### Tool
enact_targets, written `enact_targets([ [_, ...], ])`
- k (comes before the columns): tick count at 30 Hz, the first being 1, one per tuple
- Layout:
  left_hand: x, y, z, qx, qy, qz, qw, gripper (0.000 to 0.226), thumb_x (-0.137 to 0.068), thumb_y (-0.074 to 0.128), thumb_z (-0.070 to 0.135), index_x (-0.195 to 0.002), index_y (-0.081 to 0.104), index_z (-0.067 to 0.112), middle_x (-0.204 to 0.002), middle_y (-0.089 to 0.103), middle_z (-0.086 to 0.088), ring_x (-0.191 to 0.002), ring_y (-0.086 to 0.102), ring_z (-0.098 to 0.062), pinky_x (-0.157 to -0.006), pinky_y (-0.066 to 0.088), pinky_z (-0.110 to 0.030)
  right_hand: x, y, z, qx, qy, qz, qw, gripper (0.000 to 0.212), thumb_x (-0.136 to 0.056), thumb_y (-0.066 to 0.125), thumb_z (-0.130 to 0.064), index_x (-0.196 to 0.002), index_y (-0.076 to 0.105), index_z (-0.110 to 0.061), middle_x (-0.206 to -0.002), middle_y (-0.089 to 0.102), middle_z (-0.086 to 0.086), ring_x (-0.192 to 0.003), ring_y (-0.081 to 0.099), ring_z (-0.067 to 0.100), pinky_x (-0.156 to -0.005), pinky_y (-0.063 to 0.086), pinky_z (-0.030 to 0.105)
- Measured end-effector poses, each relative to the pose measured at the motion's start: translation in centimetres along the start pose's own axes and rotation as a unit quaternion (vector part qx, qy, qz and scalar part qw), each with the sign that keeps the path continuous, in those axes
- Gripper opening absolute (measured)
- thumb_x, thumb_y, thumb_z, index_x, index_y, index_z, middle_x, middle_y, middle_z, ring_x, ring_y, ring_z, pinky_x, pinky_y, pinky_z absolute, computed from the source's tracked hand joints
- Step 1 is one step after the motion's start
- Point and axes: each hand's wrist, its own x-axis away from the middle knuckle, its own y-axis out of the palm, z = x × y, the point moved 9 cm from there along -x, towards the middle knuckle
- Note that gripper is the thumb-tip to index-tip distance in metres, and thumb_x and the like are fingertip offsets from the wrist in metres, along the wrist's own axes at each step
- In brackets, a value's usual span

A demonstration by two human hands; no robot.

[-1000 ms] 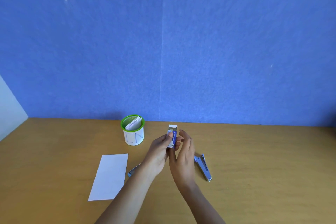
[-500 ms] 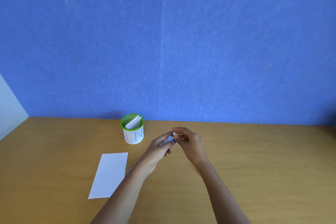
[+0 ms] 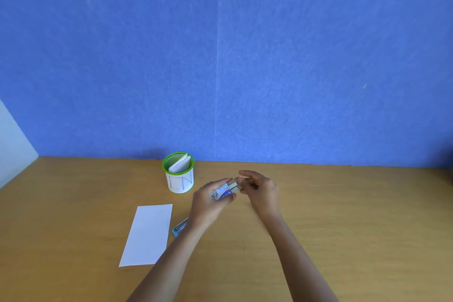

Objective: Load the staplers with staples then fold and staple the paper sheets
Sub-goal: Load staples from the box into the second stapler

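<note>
While the left hand (image 3: 210, 200) clamped the staple box (image 3: 224, 191) above the table (image 3: 343, 216), right hand (image 3: 261, 190) fingers pinched its open end. A stapler (image 3: 180, 227) lay beside the paper sheet (image 3: 149, 234).

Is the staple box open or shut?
Open: the staple box in the left hand shows staple strips sticking out toward the right hand.
</note>
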Motion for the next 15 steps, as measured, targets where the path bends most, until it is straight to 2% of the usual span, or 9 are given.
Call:
enact_targets([
  [2, 0.1, -0.2, 0.3, -0.009, 0.006, 0.008, 1.0, 0.035, -0.073, 0.075, 0.012, -0.102, 0.069, 0.031, -0.095, 0.069, 0.011, -0.084, 0.062, 0.004, -0.071, 0.044, -0.004, 0.1, 0.0, -0.7, 0.021, -0.029, -0.006, 0.999, 0.019, -0.088, 0.062, -0.011, -0.104, 0.067, -0.021, -0.086, 0.072, -0.003, -0.074, 0.069, 0.009, -0.065, 0.047, 0.008],
  [4, 0.1, -0.2, 0.6, -0.014, 0.009, 0.009, 1.0, 0.032, -0.073, 0.074, 0.011, -0.097, 0.07, 0.032, -0.093, 0.069, 0.011, -0.082, 0.061, 0.005, -0.069, 0.044, -0.004, 0.1, 0.1, -2.0, 0.078, -0.115, -0.022, 0.99, 0.022, -0.086, 0.061, -0.005, -0.099, 0.067, -0.022, -0.096, 0.067, -0.008, -0.08, 0.065, 0.006, -0.068, 0.048, 0.012],
  [8, -0.1, -0.4, 0.9, -0.025, 0.007, -0.016, 1.0, 0.033, -0.073, 0.072, 0.009, -0.093, 0.069, 0.034, -0.091, 0.07, 0.01, -0.077, 0.062, 0.006, -0.067, 0.044, -0.004, 0.7, 0.9, -3.8, 0.248, -0.266, -0.067, 0.929, 0.016, -0.084, 0.065, -0.01, -0.09, 0.071, -0.024, -0.102, 0.062, -0.006, -0.094, 0.056, 0.013, -0.066, 0.046, 0.022],
  [12, -0.1, -0.3, 1.0, -0.034, 0.007, -0.044, 0.998, 0.033, -0.072, 0.07, 0.006, -0.092, 0.071, 0.032, -0.095, 0.07, 0.008, -0.082, 0.064, 0.001, -0.067, 0.044, -0.004, 0.6, 1.3, -4.5, 0.327, -0.316, -0.085, 0.887, 0.01, -0.077, 0.075, -0.019, -0.085, 0.074, -0.025, -0.101, 0.065, -0.002, -0.093, 0.059, 0.02, -0.068, 0.042, 0.023],
  [15, 0.0, 0.0, 0.8, -0.036, 0.005, -0.06, 0.998, 0.034, -0.07, 0.07, 0.003, -0.089, 0.071, 0.032, -0.093, 0.07, 0.006, -0.078, 0.064, 0.002, -0.067, 0.046, -0.007, 0.7, 1.9, -4.7, 0.351, -0.328, -0.106, 0.871, 0.013, -0.069, 0.08, -0.017, -0.079, 0.073, -0.021, -0.094, 0.066, -0.003, -0.088, 0.061, 0.022, -0.07, 0.042, 0.021],
])
